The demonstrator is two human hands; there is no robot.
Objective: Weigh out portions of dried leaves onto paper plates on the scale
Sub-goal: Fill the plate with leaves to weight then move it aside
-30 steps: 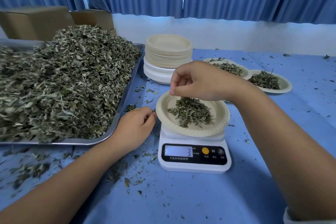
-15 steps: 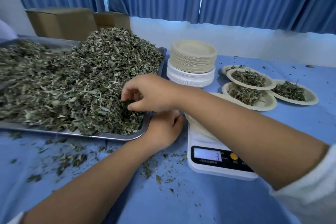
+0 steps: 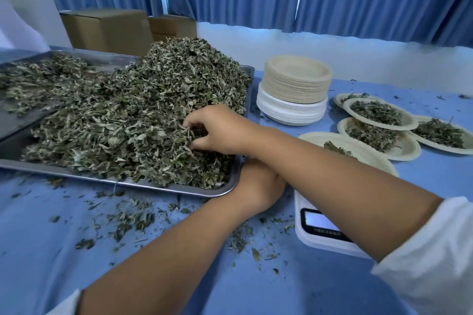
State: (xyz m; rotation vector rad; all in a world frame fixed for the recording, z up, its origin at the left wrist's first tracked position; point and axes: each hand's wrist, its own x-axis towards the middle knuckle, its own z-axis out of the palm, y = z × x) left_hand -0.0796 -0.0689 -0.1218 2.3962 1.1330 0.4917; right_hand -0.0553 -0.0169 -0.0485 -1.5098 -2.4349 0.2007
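Observation:
A big heap of dried leaves (image 3: 122, 123) fills a metal tray (image 3: 128, 183) on the left of the blue table. My right hand (image 3: 220, 130) reaches across into the heap's near right side, its fingers curled into the leaves and pinching some. My left hand (image 3: 258, 186) rests on the table by the tray's near right corner, its fingers hidden under my right forearm. The white scale (image 3: 314, 235) stands at the right, partly covered by that forearm. On it sits a paper plate (image 3: 363, 151) with a few leaves showing.
A tall stack of empty paper plates (image 3: 297, 84) stands behind the scale. Three filled plates (image 3: 378, 112) lie at the far right. Cardboard boxes (image 3: 107, 30) sit behind the tray. Loose leaf crumbs (image 3: 133, 220) litter the table in front of it.
My right hand left the plate on the scale, crossed to the tray and dug its fingers into the leaf heap. My left hand stayed beside the tray. The view turned left.

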